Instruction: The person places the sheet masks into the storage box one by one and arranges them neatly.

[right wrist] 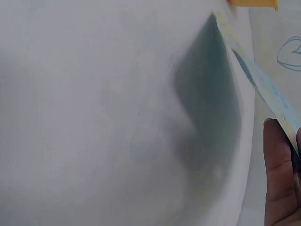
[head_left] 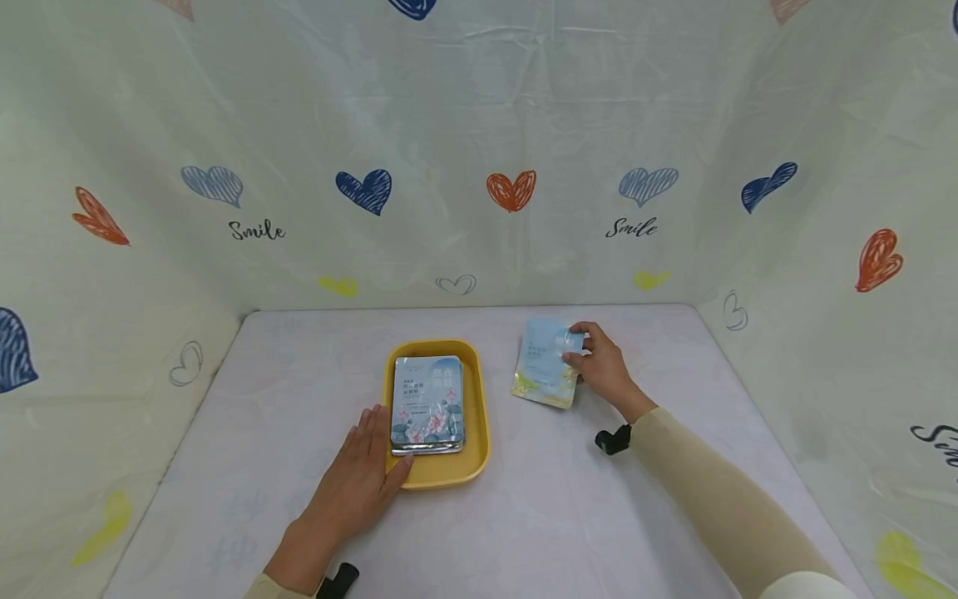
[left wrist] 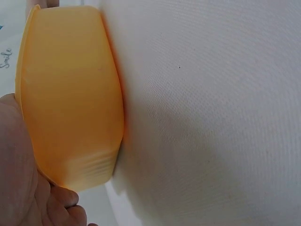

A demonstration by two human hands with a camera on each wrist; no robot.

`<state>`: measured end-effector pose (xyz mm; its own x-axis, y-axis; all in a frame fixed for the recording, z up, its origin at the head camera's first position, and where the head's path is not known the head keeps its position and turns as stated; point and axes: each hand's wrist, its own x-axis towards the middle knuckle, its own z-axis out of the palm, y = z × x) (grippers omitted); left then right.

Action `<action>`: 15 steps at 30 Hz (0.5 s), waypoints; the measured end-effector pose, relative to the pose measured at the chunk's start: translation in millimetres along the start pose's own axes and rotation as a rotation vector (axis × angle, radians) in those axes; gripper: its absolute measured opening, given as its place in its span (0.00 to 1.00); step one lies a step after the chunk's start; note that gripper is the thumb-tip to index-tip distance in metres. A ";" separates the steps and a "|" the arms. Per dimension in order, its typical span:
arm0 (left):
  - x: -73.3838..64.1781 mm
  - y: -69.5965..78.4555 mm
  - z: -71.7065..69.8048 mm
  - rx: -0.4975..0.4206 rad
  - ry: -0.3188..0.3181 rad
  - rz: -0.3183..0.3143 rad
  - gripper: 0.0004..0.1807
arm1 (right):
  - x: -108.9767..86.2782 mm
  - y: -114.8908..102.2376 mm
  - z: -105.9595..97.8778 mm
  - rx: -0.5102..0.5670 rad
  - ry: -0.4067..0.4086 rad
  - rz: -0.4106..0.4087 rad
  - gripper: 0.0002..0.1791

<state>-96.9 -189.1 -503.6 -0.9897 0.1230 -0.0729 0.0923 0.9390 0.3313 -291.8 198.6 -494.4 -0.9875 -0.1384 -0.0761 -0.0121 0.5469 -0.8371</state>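
A light blue and yellow foil sachet (head_left: 545, 363) is pinched at its right edge by the right hand (head_left: 604, 366), thumb and fingers on either side. In the right wrist view the sachet (right wrist: 263, 84) slants, with its held end raised off the table and a shadow beneath. The left hand (head_left: 359, 470) rests along the left rim of a yellow tray (head_left: 476, 441), its fingers straight and its thumb near the front rim. Inside the tray lies a small stack of blue sachets (head_left: 428, 401) with pink flowers printed on the top one.
A white cloth covers the table (head_left: 524, 532). Pale curtains (head_left: 449, 108) with printed hearts and "Smile" lettering stand behind and at both sides. Each wrist wears a small black mount, as on the right wrist (head_left: 615, 439).
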 end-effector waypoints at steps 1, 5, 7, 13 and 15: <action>-0.2 0.0 0.0 0.000 0.000 0.000 0.51 | -0.5 1.1 0.6 0.026 0.000 0.006 0.28; -0.8 0.3 -0.6 0.002 -0.006 -0.003 0.51 | -2.7 3.5 4.6 0.113 0.009 0.023 0.28; -1.1 0.7 -1.2 0.003 -0.011 -0.005 0.51 | -4.0 3.5 6.9 0.133 0.016 0.024 0.27; -1.4 1.5 -2.4 -0.006 -0.009 -0.006 0.51 | -8.6 -1.8 11.2 0.167 0.009 0.013 0.27; -1.6 1.6 -2.8 -0.002 -0.011 -0.005 0.50 | -9.5 -5.1 12.0 0.176 0.003 0.006 0.27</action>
<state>-95.5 -188.7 -500.3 -0.9889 0.1221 -0.0843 0.0875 0.9388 0.3333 -280.4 187.3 -495.9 -0.9879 -0.1333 -0.0796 0.0207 0.3948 -0.9185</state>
